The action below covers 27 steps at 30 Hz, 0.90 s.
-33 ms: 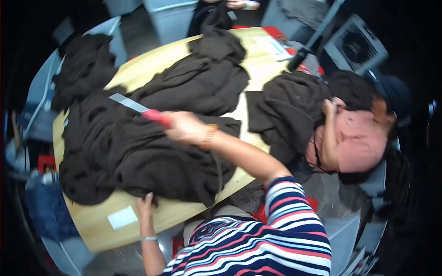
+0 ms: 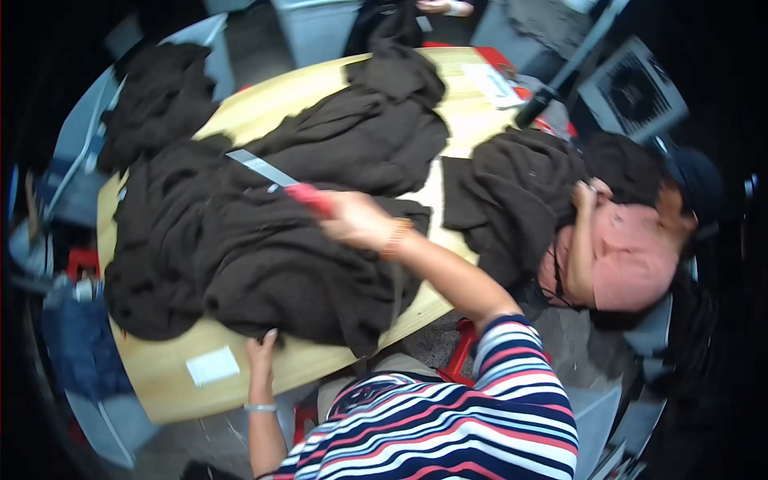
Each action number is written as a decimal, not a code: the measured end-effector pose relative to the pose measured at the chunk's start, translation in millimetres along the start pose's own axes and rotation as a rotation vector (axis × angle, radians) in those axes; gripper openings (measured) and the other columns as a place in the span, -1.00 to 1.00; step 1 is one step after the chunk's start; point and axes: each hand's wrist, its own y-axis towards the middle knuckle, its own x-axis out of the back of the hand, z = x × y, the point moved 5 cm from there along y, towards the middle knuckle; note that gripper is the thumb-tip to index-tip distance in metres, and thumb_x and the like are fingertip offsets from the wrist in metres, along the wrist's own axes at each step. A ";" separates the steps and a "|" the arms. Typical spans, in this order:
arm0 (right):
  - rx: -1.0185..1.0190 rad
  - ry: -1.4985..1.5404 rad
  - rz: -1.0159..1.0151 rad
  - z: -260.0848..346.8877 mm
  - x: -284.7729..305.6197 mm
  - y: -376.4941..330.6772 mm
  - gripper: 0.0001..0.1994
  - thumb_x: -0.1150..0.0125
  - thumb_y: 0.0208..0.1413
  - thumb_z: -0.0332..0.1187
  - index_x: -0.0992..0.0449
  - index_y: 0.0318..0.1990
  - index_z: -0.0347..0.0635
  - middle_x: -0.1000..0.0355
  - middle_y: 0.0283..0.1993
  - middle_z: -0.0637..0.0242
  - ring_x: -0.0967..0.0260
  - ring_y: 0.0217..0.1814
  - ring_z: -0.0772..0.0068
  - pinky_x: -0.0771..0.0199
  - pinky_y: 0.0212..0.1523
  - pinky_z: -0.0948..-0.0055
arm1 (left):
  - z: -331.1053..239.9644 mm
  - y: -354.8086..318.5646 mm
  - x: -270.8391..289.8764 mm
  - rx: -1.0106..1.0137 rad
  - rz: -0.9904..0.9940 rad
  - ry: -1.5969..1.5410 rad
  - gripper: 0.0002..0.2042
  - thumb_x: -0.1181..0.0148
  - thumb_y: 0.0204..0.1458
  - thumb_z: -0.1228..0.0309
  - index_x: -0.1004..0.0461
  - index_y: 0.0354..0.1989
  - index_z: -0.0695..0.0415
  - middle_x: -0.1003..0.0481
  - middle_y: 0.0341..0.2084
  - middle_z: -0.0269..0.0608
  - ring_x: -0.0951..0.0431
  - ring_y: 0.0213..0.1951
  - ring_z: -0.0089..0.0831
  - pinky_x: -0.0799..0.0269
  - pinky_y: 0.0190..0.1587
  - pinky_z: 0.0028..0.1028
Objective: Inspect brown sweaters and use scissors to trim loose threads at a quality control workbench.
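Wooden table point(image 2: 164, 376), dark cloth point(image 2: 264, 256), red-handled scissors point(image 2: 276, 178).

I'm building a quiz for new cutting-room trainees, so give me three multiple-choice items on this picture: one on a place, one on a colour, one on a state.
1. Where does the left hand rest?
A. on the near edge of the dark brown cloth
B. on the white paper slip
C. on the floor

2. What colour is the handle of the tool in the right hand?
A. green
B. red
C. yellow

3. How does the dark brown cloth lie on the wooden table?
A. neatly folded in a stack
B. rolled on a tube
C. spread out and rumpled

Answers:
1 A, the fingers press the cloth's edge, apart from the slip.
2 B, red shows just past the gripping fingers.
3 C, folds and wrinkles cover most of the tabletop.
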 end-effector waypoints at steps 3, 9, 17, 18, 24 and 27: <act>-0.126 -0.180 -0.161 -51.2 45.3 -72.7 -0.76 -0.14 0.12 -0.26 -0.51 -0.09 -0.11 -0.50 -0.35 -0.04 -0.49 -0.23 -0.10 -0.45 -0.26 0.12 | 12.7 -11.5 -29.2 -0.025 0.045 0.040 -0.70 -0.38 -0.05 0.34 -0.57 -0.28 0.37 -0.58 -0.36 -0.28 -0.47 -0.34 -0.55 -0.40 -0.22 -0.46; -0.519 -0.439 -0.087 -89.3 50.2 -170.5 -0.51 -0.20 0.09 0.05 -0.54 -0.55 -0.27 -0.41 -0.61 -0.11 -0.46 -0.45 -0.16 -0.44 -0.35 0.05 | -3.5 -10.2 -34.2 -0.082 -0.056 0.493 -0.65 -0.24 0.08 0.29 -0.51 -0.51 0.42 -0.57 -0.55 -0.16 -0.50 -0.46 -0.46 -0.39 -0.31 -0.39; -0.033 0.217 0.159 -41.4 -43.9 -195.3 -0.38 -0.49 -0.15 -0.23 -0.41 0.10 -0.19 -0.45 -0.15 0.19 -0.44 -0.38 0.44 -0.48 -0.32 0.39 | -224.0 -127.0 -112.6 -0.086 0.731 -0.570 -0.54 0.08 0.26 0.19 -0.32 -0.05 0.49 -0.54 -0.31 0.20 -0.61 -0.25 -0.04 -0.54 -0.10 -0.22; -0.132 0.243 0.257 -30.3 -55.8 -193.0 -0.21 -0.54 -0.22 -0.14 -0.31 0.21 -0.14 -0.42 0.02 0.12 -0.49 -0.32 0.34 -0.51 -0.25 0.37 | -238.3 -138.3 -115.2 -0.107 0.780 -0.618 -0.49 0.09 0.26 0.17 -0.26 0.01 0.54 -0.53 -0.28 0.27 -0.60 -0.22 0.02 -0.55 -0.08 -0.17; 0.030 -0.106 -0.368 -75.4 -98.4 -160.4 -0.28 -0.40 -0.29 -0.39 -0.28 0.14 -0.26 -0.39 -0.03 0.05 -0.47 -0.21 -0.04 -0.48 -0.11 0.23 | -284.5 -198.6 -115.0 -0.340 0.842 -0.607 -0.27 0.23 0.21 -0.14 -0.59 -0.50 0.37 -0.58 -0.55 0.10 -0.63 -0.38 -0.01 -0.52 -0.16 -0.07; -0.091 -0.032 -0.463 -105.4 -67.3 -147.5 -0.51 -0.26 -0.23 -0.51 -0.43 0.00 -0.20 -0.49 -0.14 -0.01 -0.46 -0.07 -0.09 -0.46 -0.04 0.20 | -265.9 -210.6 -85.1 -0.270 0.898 -0.922 -0.34 0.39 0.28 -0.06 -0.48 -0.04 0.32 -0.59 -0.22 0.07 -0.62 -0.12 -0.17 -0.43 0.05 -0.21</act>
